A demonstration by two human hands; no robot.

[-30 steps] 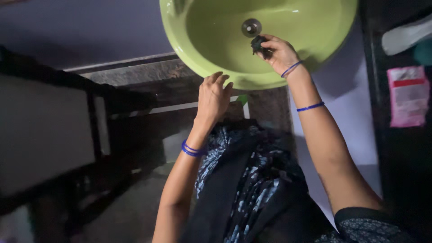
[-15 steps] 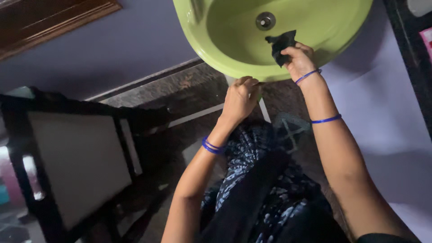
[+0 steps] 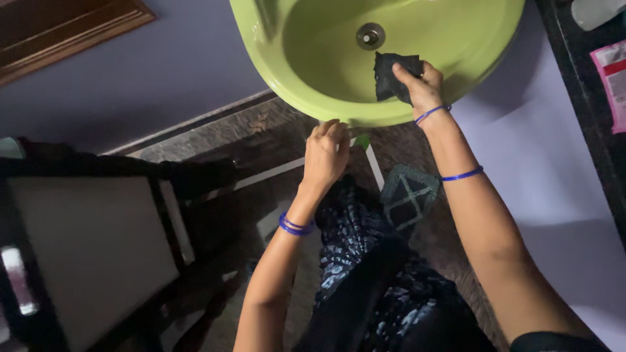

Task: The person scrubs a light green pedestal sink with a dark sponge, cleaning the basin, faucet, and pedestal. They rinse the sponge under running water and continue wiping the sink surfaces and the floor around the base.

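A lime-green wash basin (image 3: 274, 68) fills the top of the view, with a metal drain (image 3: 370, 36) in its bowl. My right hand (image 3: 422, 86) presses a dark cloth (image 3: 391, 75) against the inside of the bowl, just below the drain. My left hand (image 3: 325, 155) hangs below the basin's front rim with its fingers loosely curled and nothing in it. Blue bangles sit on both wrists.
A dark-framed chair with a pale seat (image 3: 91, 254) stands at the left. Brown stone floor (image 3: 261, 130) lies under the basin. A pale wall (image 3: 561, 169) runs along the right, with a dark shelf and a pink packet (image 3: 613, 81) at the far right.
My right hand has spread the dark cloth flatter and wiped across the bowl below the drain. My left hand has dropped from the rim and loosened. The view shifted slightly.
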